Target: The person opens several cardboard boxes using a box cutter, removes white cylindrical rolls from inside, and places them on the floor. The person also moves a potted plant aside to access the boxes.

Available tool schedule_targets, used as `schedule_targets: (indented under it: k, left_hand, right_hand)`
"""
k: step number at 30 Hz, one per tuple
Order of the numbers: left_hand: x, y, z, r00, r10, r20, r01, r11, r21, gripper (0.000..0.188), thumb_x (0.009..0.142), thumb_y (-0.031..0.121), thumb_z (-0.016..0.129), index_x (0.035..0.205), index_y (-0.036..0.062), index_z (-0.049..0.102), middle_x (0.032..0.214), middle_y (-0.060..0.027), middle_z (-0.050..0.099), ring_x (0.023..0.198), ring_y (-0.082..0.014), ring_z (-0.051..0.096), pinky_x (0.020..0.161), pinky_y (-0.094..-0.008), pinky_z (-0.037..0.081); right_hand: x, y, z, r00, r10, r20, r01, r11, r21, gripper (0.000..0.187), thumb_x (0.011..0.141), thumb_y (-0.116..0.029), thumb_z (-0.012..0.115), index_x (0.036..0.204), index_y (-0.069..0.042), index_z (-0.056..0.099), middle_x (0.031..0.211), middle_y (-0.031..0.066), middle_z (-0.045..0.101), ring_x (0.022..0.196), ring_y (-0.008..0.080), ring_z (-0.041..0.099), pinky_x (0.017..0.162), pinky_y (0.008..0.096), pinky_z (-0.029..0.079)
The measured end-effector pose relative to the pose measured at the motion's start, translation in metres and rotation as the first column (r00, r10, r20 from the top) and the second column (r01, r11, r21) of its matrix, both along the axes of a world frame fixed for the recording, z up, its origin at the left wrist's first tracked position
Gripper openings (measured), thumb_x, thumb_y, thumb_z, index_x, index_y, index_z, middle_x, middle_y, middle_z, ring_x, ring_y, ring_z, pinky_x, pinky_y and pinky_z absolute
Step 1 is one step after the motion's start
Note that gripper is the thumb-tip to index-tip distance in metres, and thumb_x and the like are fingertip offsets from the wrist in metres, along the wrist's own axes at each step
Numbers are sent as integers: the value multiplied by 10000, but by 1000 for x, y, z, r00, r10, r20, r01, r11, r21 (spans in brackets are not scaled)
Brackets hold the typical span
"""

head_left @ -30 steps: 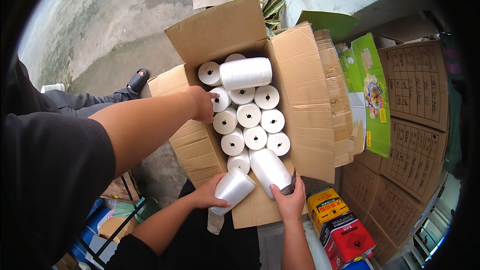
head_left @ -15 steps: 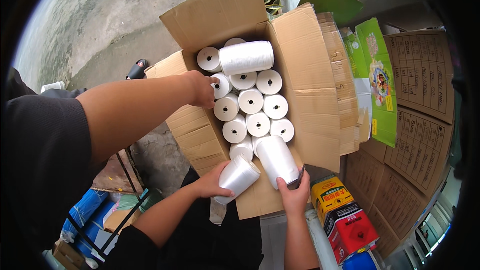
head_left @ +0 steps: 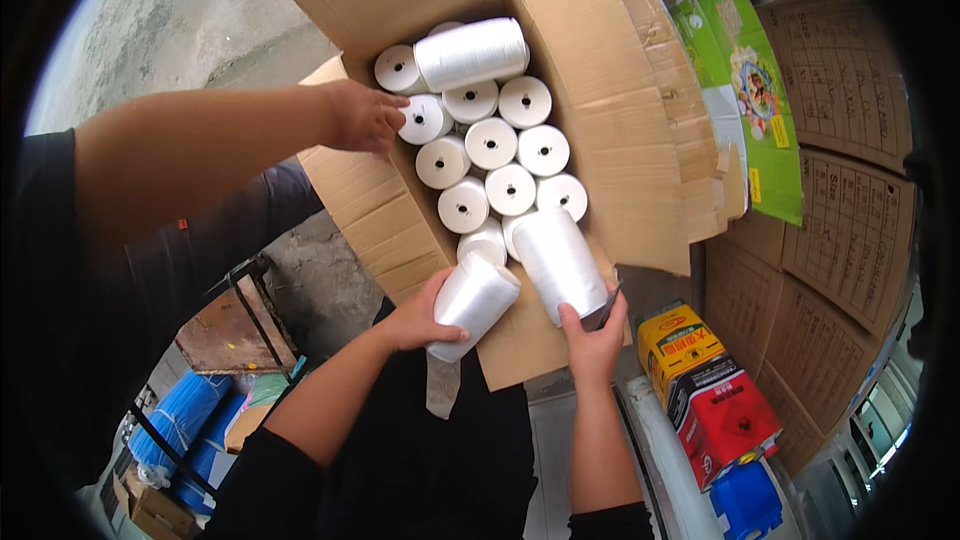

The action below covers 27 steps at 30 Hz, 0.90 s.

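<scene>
My left hand (head_left: 420, 322) is closed around a white spool of thread (head_left: 474, 308), held tilted at the near end of an open cardboard box (head_left: 520, 352). A second, larger white spool (head_left: 560, 260) leans over the box's near edge, with my right hand (head_left: 594, 340) gripping its lower end. Against that palm sits a thin dark flat object (head_left: 605, 308) whose kind I cannot make out. Several white spools (head_left: 491, 143) stand on end inside the box, and one (head_left: 472, 52) lies on its side across the far ones. Another person's hand (head_left: 362, 118) reaches in from the left beside a standing spool.
Flattened cardboard (head_left: 675, 80) and a green printed carton (head_left: 745, 90) stand right of the box, before stacked brown cartons (head_left: 840, 230). A yellow, black and red tin (head_left: 705, 390) is near my right forearm. A metal-framed cart (head_left: 235, 325) with blue bundles stands lower left.
The other person's hand has drawn back leftward from the spool it was pointing at. The box appears higher in the picture. Both my hands keep hold of their spools.
</scene>
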State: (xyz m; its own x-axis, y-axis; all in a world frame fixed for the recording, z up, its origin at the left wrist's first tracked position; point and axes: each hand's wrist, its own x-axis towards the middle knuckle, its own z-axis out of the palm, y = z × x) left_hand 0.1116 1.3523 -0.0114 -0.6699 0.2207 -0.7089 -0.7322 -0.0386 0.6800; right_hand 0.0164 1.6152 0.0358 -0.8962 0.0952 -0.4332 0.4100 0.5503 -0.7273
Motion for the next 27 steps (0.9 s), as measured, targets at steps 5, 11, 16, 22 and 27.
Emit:
schedule_targets:
  k: [5, 11, 16, 22, 27]
  left_hand:
    - [-5, 2, 16, 989, 115, 98, -121, 991, 60, 1103, 648, 301, 869, 1528, 44, 254, 1395, -166, 483, 1296, -288, 476, 1104, -409, 371]
    - [1, -2, 13, 986, 121, 112, -131, 987, 90, 1116, 651, 269, 867, 1547, 45, 241, 1430, -157, 467, 1343, -280, 438, 1128, -414, 338]
    - [1, -1, 15, 991, 120, 61, -125, 988, 93, 1107, 652, 265, 863, 1548, 55, 248, 1432, -143, 470, 1350, -269, 427, 1136, -405, 326]
    - [0, 2, 11, 993, 111, 48, -116, 988, 98, 1076, 659, 263, 860, 1538, 58, 273, 1424, -136, 479, 1340, -268, 436, 1131, -398, 332]
    - [2, -4, 12, 993, 110, 31, -113, 986, 122, 1062, 669, 278, 857, 1534, 58, 281, 1408, -143, 492, 1325, -273, 455, 1117, -398, 352]
  right_hand:
    - [13, 9, -7, 996, -76, -42, 67, 982, -177, 758, 764, -182, 863, 1359, 40, 451, 1283, 151, 561, 1182, 234, 551, 1019, 365, 441]
    - [22, 19, 2, 934, -296, 200, 347, 883, -315, 633, 852, -275, 781, 1327, 8, 474, 1143, 97, 600, 915, 125, 604, 590, 240, 523]
    - [36, 18, -10, 906, -405, 126, 423, 838, -345, 555, 895, -287, 712, 1310, -5, 474, 1065, 76, 610, 733, 90, 574, 419, 214, 435]
    - [39, 17, -7, 926, -359, 114, 376, 871, -315, 555, 892, -269, 714, 1311, -8, 460, 1063, 85, 602, 701, 98, 563, 418, 222, 432]
    - [33, 14, -2, 920, -355, 166, 387, 889, -245, 557, 888, -273, 728, 1309, -20, 467, 1077, 83, 604, 743, 104, 574, 410, 230, 428]
